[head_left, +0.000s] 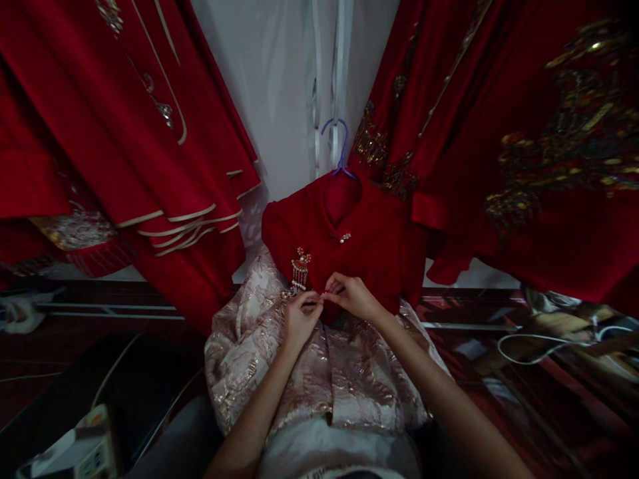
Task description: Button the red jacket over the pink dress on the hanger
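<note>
The pearly clip-shaped ornament (345, 237) below the collar and the fan-shaped, tasselled pearl brooch (300, 269) look already in place; the fastening at the waist seems unfinished, though my fingers hide how much is left. My left hand (303, 316) and right hand (351, 297) are pinched nearly closed, fingertips meeting on a small pale beaded piece (323, 296). The deep-red, short-collared cloth garment (374, 246) lies before me on a violet wire hanger (343, 156), softly creased, above pink-silver brocade fabric (367, 399).
</note>
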`<state>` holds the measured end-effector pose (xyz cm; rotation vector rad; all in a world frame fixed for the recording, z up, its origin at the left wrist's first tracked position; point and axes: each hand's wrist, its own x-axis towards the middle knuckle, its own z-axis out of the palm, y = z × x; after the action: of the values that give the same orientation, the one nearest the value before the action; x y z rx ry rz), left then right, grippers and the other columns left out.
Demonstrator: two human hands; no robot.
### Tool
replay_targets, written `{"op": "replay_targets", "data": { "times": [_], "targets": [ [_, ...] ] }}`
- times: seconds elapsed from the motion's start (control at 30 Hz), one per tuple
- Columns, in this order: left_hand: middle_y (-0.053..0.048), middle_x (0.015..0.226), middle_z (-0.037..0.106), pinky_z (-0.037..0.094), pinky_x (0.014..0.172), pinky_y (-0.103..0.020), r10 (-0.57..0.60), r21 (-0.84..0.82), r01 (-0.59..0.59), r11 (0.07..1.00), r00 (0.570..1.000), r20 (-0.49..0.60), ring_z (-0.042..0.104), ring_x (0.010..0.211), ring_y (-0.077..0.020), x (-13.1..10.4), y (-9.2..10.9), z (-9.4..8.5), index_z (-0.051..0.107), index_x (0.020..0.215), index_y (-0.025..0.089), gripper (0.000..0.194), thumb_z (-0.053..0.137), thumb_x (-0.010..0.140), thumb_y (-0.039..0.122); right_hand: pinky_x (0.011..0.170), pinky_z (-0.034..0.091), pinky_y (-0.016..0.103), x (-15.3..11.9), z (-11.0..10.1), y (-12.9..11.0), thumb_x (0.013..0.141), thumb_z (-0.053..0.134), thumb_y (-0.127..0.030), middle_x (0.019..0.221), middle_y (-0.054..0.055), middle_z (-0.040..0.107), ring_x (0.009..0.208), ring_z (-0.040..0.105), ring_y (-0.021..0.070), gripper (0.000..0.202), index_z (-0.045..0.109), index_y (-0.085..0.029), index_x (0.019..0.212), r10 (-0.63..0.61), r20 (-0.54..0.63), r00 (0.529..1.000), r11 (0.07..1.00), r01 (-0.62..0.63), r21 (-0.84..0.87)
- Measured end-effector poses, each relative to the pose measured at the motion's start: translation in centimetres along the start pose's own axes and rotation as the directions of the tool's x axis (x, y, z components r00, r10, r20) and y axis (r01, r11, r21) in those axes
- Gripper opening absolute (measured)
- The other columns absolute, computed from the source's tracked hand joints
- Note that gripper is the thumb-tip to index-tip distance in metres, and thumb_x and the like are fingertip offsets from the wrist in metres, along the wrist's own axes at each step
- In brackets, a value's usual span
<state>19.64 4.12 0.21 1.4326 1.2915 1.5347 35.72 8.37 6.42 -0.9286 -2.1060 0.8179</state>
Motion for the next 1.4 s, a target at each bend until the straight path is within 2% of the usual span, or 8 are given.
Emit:
{"op": "replay_targets", "data": {
  "times": [0.2, 0.37, 0.73, 0.9, 1.03, 1.13, 1.2, 1.4],
  "targets": [
    [-0.007, 0.087, 0.070, 0.055, 0.069, -0.024, -0.017, -0.026, 0.017, 1.000, 1.000, -0.013, 0.067, 0.078, -0.0141, 0.2, -1.0, -0.1, 0.067, 0.092, 0.014, 0.021, 0.065, 0.074, 0.025, 0.067, 0.049, 0.022, -0.1, 0.2, 0.2, 0.083, 0.059, -0.023, 0.080, 0.002, 0.068, 0.075, 0.066, 0.0133, 0.006, 0.058, -0.019, 0.088, -0.003, 0.035, 0.999, 1.000, 0.002, 0.027],
    [-0.007, 0.088, 0.071, 0.055, 0.069, -0.025, -0.016, -0.027, 0.016, 1.000, 1.000, 0.005, 0.067, 0.076, -0.0147, 0.3, -1.0, -0.3, 0.070, 0.093, 0.015, 0.024, 0.065, 0.075, 0.029, 0.066, 0.050, 0.023, -0.2, 0.2, -0.1, 0.084, 0.055, -0.022, 0.081, 0.001, 0.066, 0.073, 0.064, 0.0130, 0.006, 0.055, -0.020, 0.090, -0.017, 0.009, 1.000, 0.998, 0.018, -0.061],
    [-0.004, 0.084, 0.064, 0.053, 0.065, -0.023, 0.109, 0.105, -0.113, 0.988, 0.993, 0.044, 0.063, 0.076, -0.0126, 0.6, -0.1, -0.8, 0.073, 0.087, 0.019, 0.016, 0.065, 0.077, 0.027, 0.064, 0.049, 0.022, -0.3, 0.9, 0.3, 0.084, 0.056, -0.025, 0.082, 0.003, 0.064, 0.070, 0.061, 0.0117, 0.008, 0.054, -0.018, 0.084, -0.006, -0.019, 1.000, 0.990, 0.003, -0.138],
    [-0.005, 0.098, 0.059, 0.054, 0.065, -0.023, 0.104, 0.092, -0.100, 0.991, 0.994, -0.033, 0.061, 0.075, -0.0099, 0.3, -0.3, -0.4, 0.067, 0.096, 0.019, 0.020, 0.062, 0.078, 0.023, 0.064, 0.049, 0.023, -0.2, -0.4, 0.8, 0.083, 0.058, -0.025, 0.087, 0.004, 0.065, 0.071, 0.063, 0.0122, 0.015, 0.056, -0.017, 0.095, 0.047, 0.031, 0.998, 0.990, -0.042, -0.133],
    [-0.003, 0.094, 0.058, 0.049, 0.058, -0.019, 0.118, 0.136, -0.103, 0.985, 0.987, -0.107, 0.058, 0.070, -0.0081, 0.3, -0.2, -0.6, 0.063, 0.092, 0.018, 0.015, 0.061, 0.078, 0.022, 0.063, 0.049, 0.024, -0.2, -2.3, 0.3, 0.082, 0.060, -0.026, 0.086, 0.004, 0.067, 0.070, 0.064, 0.0129, 0.020, 0.057, -0.018, 0.100, 0.091, 0.049, 0.995, 0.985, -0.082, -0.151],
    [-0.003, 0.092, 0.056, 0.048, 0.056, -0.018, 0.159, 0.221, -0.145, 0.964, 0.986, -0.046, 0.056, 0.071, -0.0092, 0.2, 0.4, -0.8, 0.064, 0.088, 0.018, 0.012, 0.059, 0.080, 0.025, 0.062, 0.048, 0.024, -0.4, -3.3, -0.7, 0.083, 0.058, -0.029, 0.076, 0.002, 0.067, 0.068, 0.064, 0.0136, 0.016, 0.057, -0.018, 0.096, 0.097, 0.068, 0.993, 0.985, -0.086, -0.150],
    [-0.003, 0.092, 0.056, 0.048, 0.058, -0.019, 0.182, 0.288, -0.172, 0.942, 0.983, -0.009, 0.056, 0.073, -0.0104, 0.0, 0.8, -0.8, 0.063, 0.092, 0.019, 0.015, 0.061, 0.079, 0.026, 0.063, 0.048, 0.025, -0.5, -3.5, -1.4, 0.083, 0.060, -0.034, 0.077, 0.002, 0.067, 0.069, 0.064, 0.0141, 0.025, 0.056, -0.018, 0.101, 0.088, 0.095, 0.992, 0.987, -0.074, -0.146],
    [-0.002, 0.094, 0.056, 0.048, 0.070, -0.026, 0.200, 0.420, -0.204, 0.884, 0.978, 0.054, 0.057, 0.076, -0.0128, -0.2, 1.2, -0.8, 0.062, 0.095, 0.022, 0.017, 0.061, 0.081, 0.030, 0.080, 0.049, 0.033, -0.9, -2.9, -1.4, 0.074, 0.070, -0.042, 0.100, 0.009, 0.065, 0.093, 0.062, 0.0194, 0.050, 0.054, -0.019, 0.115, 0.092, 0.185, 0.978, 0.979, -0.055, -0.199]
  ]
}}
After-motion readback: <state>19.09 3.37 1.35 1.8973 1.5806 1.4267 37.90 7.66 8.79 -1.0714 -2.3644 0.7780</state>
